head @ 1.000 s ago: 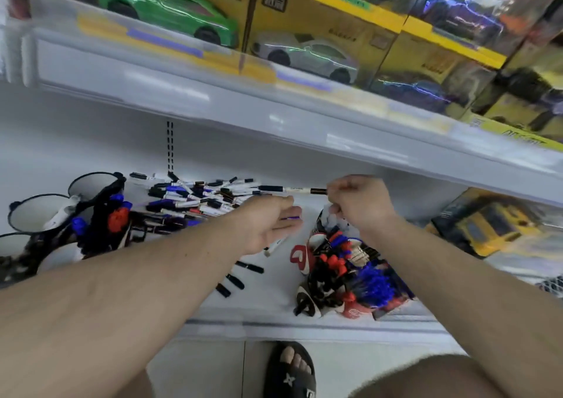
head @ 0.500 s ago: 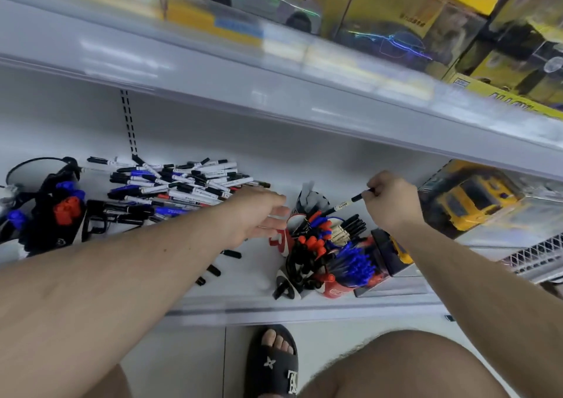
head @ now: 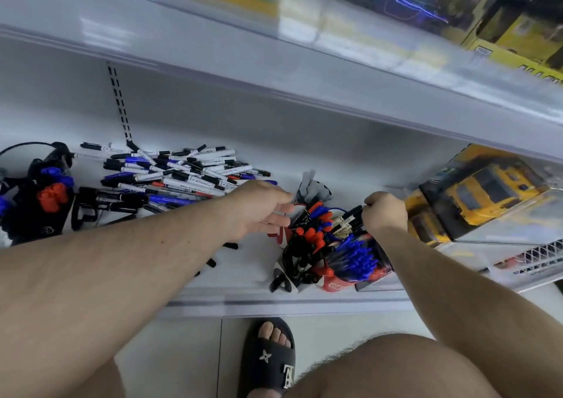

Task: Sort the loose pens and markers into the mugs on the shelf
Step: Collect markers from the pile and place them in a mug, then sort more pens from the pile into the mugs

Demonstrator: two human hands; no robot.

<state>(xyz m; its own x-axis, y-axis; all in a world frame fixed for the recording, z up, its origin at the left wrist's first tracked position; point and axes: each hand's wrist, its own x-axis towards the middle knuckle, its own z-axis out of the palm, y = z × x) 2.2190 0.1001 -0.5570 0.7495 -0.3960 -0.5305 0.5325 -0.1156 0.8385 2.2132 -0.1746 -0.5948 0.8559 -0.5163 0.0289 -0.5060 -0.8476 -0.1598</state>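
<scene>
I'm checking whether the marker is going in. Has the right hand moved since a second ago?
Yes. The right hand carried its marker rightward and down, from beside the loose pile to the mugs.

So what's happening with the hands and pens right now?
Right hand pinching a black-capped marker over the mugs. Left hand open, holding nothing. Loose pile still unsorted. Nothing blocking.

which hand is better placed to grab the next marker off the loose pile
Left. The left hand hovers open at the edge of the loose pile; the right hand grips a black marker over the mugs.
</scene>
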